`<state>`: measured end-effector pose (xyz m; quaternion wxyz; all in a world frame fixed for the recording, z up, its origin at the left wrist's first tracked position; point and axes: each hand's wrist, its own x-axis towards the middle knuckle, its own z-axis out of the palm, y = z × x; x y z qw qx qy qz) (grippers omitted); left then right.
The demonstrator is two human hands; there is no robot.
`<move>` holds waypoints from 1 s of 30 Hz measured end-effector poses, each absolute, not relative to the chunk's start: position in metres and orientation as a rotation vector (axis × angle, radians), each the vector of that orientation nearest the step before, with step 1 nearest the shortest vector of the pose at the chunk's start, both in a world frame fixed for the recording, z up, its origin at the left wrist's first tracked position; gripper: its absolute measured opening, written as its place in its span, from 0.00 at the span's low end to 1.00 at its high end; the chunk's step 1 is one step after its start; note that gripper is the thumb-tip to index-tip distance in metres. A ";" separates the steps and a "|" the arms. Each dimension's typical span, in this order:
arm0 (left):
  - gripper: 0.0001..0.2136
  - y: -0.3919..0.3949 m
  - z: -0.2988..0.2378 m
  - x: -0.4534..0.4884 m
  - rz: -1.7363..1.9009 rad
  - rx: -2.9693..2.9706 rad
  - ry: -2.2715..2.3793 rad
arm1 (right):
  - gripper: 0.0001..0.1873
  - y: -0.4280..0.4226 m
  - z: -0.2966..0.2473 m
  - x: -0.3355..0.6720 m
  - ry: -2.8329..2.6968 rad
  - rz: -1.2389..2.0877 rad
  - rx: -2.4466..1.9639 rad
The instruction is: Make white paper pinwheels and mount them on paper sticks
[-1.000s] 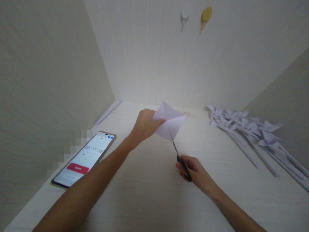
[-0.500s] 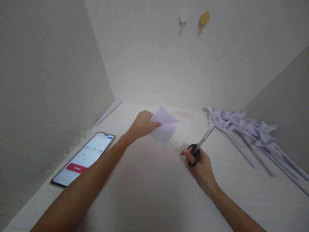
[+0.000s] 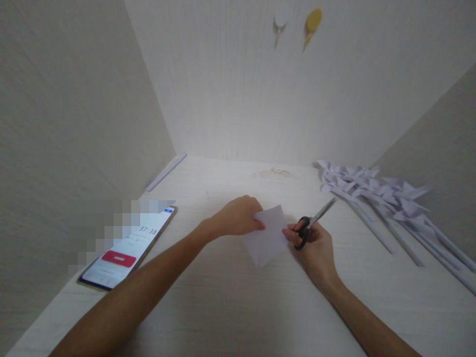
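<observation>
Between the thumb and fingers of my left hand (image 3: 240, 217) is a square sheet of pale lilac paper (image 3: 268, 240), pinched at its upper left side and held above the table. My right hand (image 3: 316, 248) grips black-handled scissors (image 3: 305, 233), their metal blades pointing up and to the right, away from the sheet. The right thumb and fingertips come to the sheet's right corner; whether they pinch it I cannot tell. The blades look closed or nearly so.
Several paper pinwheels (image 3: 372, 186) on rolled paper sticks lie in a pile at the right. A phone (image 3: 148, 248) showing a timer lies at the left, beyond my forearm. One rolled paper stick (image 3: 166, 172) rests by the left wall. Two hooks, one yellow (image 3: 313, 22), hang on the back wall.
My left hand has brought the paper down and to the right, close to my right hand. The scissors have shifted slightly to the right, still in my right hand.
</observation>
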<state>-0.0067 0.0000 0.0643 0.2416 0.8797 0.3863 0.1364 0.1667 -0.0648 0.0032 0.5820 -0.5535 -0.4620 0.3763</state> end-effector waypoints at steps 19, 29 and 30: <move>0.29 -0.002 0.047 0.010 1.175 1.782 1.275 | 0.17 -0.061 -0.002 0.169 -0.955 0.859 -1.287; 0.09 -0.020 0.034 0.028 0.896 0.937 1.028 | 0.17 -0.065 0.001 0.164 -0.923 0.840 -1.246; 0.09 -0.021 0.034 0.028 0.888 0.901 1.021 | 0.17 -0.065 0.001 0.164 -0.926 0.835 -1.255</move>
